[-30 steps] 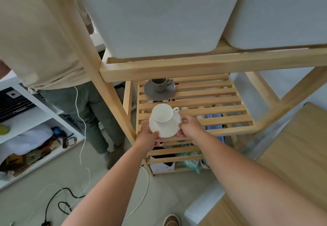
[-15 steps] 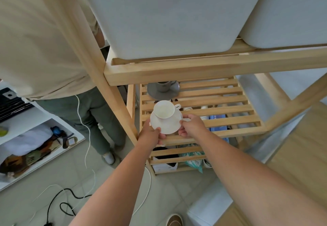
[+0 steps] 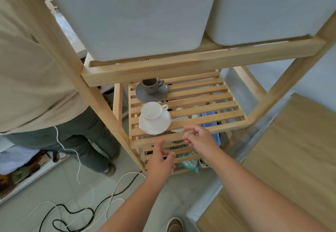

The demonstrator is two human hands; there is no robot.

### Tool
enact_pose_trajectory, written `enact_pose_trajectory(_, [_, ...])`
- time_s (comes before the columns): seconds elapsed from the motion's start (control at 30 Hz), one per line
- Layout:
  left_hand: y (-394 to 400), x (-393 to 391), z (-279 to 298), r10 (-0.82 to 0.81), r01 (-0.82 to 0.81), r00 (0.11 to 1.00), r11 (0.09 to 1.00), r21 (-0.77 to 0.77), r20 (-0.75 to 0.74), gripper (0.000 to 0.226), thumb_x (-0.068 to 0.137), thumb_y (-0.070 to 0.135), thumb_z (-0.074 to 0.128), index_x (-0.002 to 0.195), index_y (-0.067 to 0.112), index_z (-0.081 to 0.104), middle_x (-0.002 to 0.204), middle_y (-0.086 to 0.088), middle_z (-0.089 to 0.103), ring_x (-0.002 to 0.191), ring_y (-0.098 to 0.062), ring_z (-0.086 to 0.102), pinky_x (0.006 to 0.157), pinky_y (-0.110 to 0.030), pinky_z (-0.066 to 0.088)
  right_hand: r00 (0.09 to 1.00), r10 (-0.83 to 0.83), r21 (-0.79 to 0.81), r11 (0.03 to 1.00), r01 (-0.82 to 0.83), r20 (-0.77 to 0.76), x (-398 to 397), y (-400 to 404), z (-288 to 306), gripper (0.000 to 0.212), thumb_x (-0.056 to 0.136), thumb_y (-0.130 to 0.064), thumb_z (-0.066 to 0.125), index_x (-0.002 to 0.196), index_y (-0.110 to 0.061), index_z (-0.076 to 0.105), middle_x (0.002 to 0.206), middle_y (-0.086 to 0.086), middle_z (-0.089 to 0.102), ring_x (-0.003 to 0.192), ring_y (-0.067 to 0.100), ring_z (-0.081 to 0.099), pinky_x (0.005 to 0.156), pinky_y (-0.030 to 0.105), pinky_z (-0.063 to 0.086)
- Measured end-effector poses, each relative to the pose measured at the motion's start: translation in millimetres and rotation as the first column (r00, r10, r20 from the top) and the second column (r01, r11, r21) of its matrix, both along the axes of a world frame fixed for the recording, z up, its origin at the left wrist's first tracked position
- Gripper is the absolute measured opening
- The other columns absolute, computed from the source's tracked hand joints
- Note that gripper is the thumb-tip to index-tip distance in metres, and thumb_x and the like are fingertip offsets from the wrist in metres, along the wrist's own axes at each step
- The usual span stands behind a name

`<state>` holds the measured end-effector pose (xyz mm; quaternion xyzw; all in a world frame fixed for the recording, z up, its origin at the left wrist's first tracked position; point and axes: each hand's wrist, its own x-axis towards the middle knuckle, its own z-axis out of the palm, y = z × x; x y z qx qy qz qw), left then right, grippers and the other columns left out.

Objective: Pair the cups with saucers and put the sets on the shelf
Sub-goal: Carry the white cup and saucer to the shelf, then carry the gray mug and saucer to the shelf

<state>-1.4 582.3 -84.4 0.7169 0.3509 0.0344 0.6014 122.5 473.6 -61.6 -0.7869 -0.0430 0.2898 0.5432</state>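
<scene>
We see two pale storage bins (image 3: 127, 13) across the top of the frame, a second person's green trousers (image 3: 85, 137) at left, white and black cables (image 3: 76, 211) on the tiled floor (image 3: 45, 186) lower left, wooden counter (image 3: 294, 150) at right.

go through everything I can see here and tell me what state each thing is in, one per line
White ceramic cup: upright, empty, on its saucer.
White round saucer: on the slatted wooden shelf, near its front edge.
Grey cup: upright on the grey saucer, further back.
Left hand: open, empty.
Right hand: open, empty.
</scene>
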Motion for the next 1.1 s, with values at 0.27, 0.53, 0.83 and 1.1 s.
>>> enact_pose_trajectory(0.27, [-132.1, -0.7, 24.6, -0.531, 0.529, 0.843, 0.847, 0.050, 0.084, 0.026, 0.088, 0.031, 0.059, 0.102, 0.053, 0.056, 0.079, 0.019, 0.061, 0.065, -0.006, 0.059, 0.064, -0.029, 0.050, 0.940, -0.341, 0.154, 0.930, 0.334, 0.019, -61.7, -180.0, 30.8, 0.026, 0.092, -0.002, 0.053, 0.093, -0.024, 0.067, 0.065, -0.003, 0.072, 0.058, 0.003, 0.063, 0.056, 0.015, 0.050])
enact_pose_trajectory(0.53, [-275.5, 0.4, 37.3, -0.806, 0.806, 0.587, 0.591, 0.028, 0.076, 0.025, 0.091, 0.013, 0.062, 0.103, 0.035, 0.057, 0.082, -0.002, 0.055, 0.074, -0.016, 0.053, 0.072, -0.029, 0.043, 0.789, -0.602, -0.062, 0.789, 0.612, 0.126, -166.3, -363.5, 36.3, 0.025, 0.089, -0.003, 0.057, 0.093, -0.024, 0.068, 0.071, 0.004, 0.072, 0.069, 0.016, 0.067, 0.072, 0.031, 0.051])
enact_pose_trajectory(0.83, [-404.0, -18.0, 34.7, -0.913, 0.911, 0.408, 0.407, -0.068, -0.005, 0.026, 0.092, 0.010, 0.060, 0.115, 0.020, 0.053, 0.073, -0.005, 0.060, 0.051, -0.012, 0.057, 0.047, -0.023, 0.042, 0.641, -0.755, -0.104, 0.632, 0.768, 0.142, -262.4, -475.9, 19.1, 0.028, 0.089, 0.003, 0.056, 0.084, -0.021, 0.069, 0.064, 0.002, 0.070, 0.054, 0.010, 0.060, 0.063, 0.032, 0.048])
enact_pose_trajectory(1.1, [-440.5, -16.3, 33.6, -0.921, 0.922, 0.381, 0.385, -0.044, -0.077, 0.043, 0.095, 0.013, 0.058, 0.134, 0.024, 0.043, 0.064, -0.007, 0.065, 0.042, -0.012, 0.060, 0.040, -0.023, 0.046, 0.489, -0.871, -0.083, 0.484, 0.871, 0.057, -269.4, -532.3, 8.5, 0.024, 0.092, -0.009, 0.056, 0.105, -0.029, 0.057, 0.054, 0.006, 0.066, 0.045, 0.020, 0.061, 0.044, 0.032, 0.048])
